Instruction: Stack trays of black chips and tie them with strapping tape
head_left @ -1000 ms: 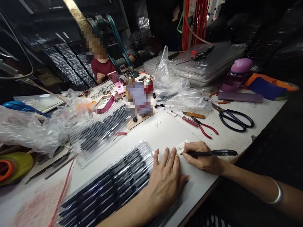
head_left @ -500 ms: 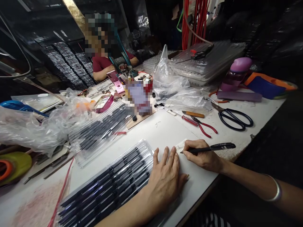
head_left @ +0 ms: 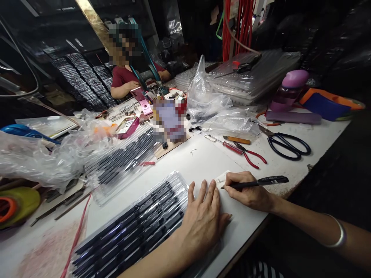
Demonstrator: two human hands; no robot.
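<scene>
My right hand (head_left: 246,192) is closed round a black pen (head_left: 271,180), its tip down at a small slip of paper (head_left: 222,178) with dark handwriting. Flat on the white tabletop lies my left hand (head_left: 204,212), fingers spread, the fingertips at the slip's near-left edge. Part of the slip is hidden behind my fingers and the pen hand. Beside my left hand, partly under the wrist, is a clear plastic tray (head_left: 178,179) holding several long black strips (head_left: 130,227).
Red-handled pliers (head_left: 252,154), a screwdriver (head_left: 232,147) and large scissors (head_left: 286,146) lie beyond my right hand. A second tray of black strips (head_left: 124,156) sits further left, near crumpled plastic bags (head_left: 69,150). A person in a red top (head_left: 124,77) works across the table.
Both my hands keep nearly the same place, the pen still at the slip. Across the table, the other person's head and arm have shifted slightly.
</scene>
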